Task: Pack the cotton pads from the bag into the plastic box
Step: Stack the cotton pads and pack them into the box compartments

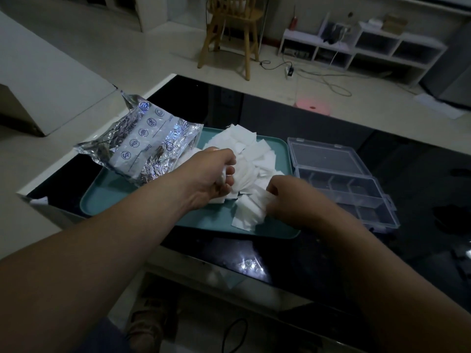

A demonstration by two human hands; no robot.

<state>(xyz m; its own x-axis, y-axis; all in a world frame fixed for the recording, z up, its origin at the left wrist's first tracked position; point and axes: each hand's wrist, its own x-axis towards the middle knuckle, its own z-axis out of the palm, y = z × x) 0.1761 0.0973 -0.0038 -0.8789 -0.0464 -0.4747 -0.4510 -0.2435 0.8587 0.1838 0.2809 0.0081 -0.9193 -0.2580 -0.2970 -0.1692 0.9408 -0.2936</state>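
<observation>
Right hand (288, 197) and left hand (214, 174) clutch cotton pads (252, 149) on tray (107, 200).

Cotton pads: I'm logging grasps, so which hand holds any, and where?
Both: the left hand grips a wad of cotton pads mid-pile; the right hand grips several by their right ends.

bare forearms (107, 235), dark bluish leg garment (102, 337), tan strapped sandal (145, 327)
</observation>
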